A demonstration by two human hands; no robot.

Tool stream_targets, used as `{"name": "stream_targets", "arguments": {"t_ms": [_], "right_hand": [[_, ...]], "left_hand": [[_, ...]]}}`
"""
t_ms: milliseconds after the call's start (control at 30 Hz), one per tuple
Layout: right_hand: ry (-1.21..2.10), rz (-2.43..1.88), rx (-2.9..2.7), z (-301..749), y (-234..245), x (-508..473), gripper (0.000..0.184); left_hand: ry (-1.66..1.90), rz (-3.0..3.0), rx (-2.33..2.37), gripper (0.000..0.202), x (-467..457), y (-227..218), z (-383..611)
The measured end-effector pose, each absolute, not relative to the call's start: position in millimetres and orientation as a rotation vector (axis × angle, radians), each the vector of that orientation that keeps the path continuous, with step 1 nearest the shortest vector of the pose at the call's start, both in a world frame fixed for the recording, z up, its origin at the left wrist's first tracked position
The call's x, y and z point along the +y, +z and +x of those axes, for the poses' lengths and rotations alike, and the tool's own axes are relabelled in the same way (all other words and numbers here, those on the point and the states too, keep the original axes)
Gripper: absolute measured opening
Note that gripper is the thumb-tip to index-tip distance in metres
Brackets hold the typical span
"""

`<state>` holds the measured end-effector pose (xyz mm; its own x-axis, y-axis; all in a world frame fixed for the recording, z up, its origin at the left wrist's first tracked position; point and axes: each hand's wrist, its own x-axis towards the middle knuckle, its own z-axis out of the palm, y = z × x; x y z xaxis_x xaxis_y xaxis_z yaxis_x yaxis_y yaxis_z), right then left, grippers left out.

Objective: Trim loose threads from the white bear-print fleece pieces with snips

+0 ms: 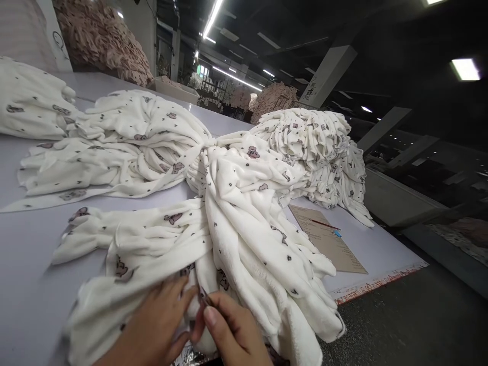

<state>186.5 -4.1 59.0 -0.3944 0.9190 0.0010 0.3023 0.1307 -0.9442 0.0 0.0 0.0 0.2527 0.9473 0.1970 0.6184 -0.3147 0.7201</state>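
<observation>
A bundle of white fleece cloth pieces (236,213) printed with small brown bears lies tied at its middle on a pale table (26,284). My left hand (156,325) rests on the near end of the bundle, fingers bent and pressing the cloth. My right hand (232,333) is closed in a pinch on a thin dark tool (205,296), possibly small snips, whose tip touches the cloth between both hands.
A second stack of the same printed cloth (316,147) sits at the far right, another (30,107) at the far left. A brown paper sheet (328,244) with a red pen (324,223) lies near the table's right edge. Heaps of pink cloth (107,40) stand behind.
</observation>
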Motion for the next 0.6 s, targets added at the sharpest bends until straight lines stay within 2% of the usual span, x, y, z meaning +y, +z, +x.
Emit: {"name": "stream_targets", "arguments": {"t_ms": [133,233,367,433,500,600], "right_hand": [[1.017,-1.388,-1.952,195.8,53.8,21.1,0.034],[0.87,-1.538,-1.882,222.6,46.3,40.2,0.041],[0.934,-1.493,-1.881,234.4,45.8,47.9,0.039],[1.006,-1.425,-1.876,226.4,48.2,40.9,0.034],[1.127,-1.296,-1.828,213.9,47.8,29.7,0.029],[1.271,-1.157,-1.667,193.8,38.3,12.8,0.044]], "left_hand": [[0.921,1.738,1.355,0.017,9.7,-0.2,20.3],[1.044,1.421,1.359,0.016,11.3,-0.4,-26.0],[1.163,1.037,1.36,0.02,6.6,1.4,-66.3],[1.147,0.956,1.312,0.014,4.6,4.2,-59.1],[1.1,0.864,1.255,0.015,3.4,7.9,-42.2],[1.008,0.768,1.144,0.018,1.2,12.8,-21.6]]}}
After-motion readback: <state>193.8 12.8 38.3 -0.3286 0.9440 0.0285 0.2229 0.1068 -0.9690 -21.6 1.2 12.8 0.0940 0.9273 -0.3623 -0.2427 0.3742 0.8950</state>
